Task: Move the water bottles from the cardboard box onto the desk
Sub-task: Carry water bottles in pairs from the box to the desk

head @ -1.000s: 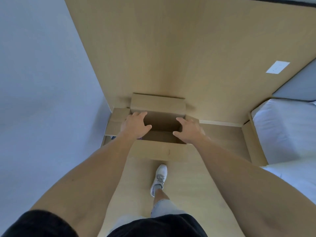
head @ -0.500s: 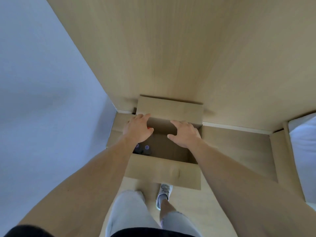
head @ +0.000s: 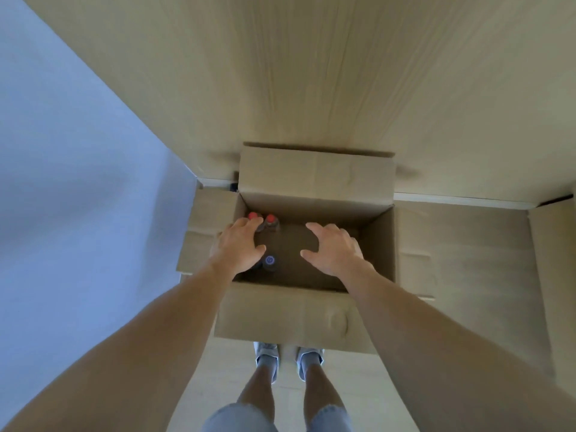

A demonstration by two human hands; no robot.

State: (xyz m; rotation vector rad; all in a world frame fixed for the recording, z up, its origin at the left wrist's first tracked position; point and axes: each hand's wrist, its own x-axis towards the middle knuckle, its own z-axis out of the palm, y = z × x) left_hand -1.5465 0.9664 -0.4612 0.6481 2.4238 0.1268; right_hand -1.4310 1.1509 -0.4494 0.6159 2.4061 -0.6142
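An open cardboard box (head: 293,316) stands on the floor against a wooden panel, its flaps folded outward. Inside, along the left wall, bottles stand upright: two with red caps (head: 270,220) at the far corner and one with a blue cap (head: 270,260) nearer me. My left hand (head: 240,244) hovers over the bottles with fingers spread, partly hiding them. My right hand (head: 335,249) hovers over the bare right half of the box, fingers spread, holding nothing.
A tall wooden panel (head: 311,73) rises behind the box. A pale blue wall (head: 68,182) lies to the left. My feet in white shoes (head: 288,358) stand just before the box on the wood floor. Another wooden panel (head: 554,275) stands at right.
I have stepped closer and leaned over the box, so its inside and the bottle caps now show. Both hands have left the flaps and moved down over the opening.
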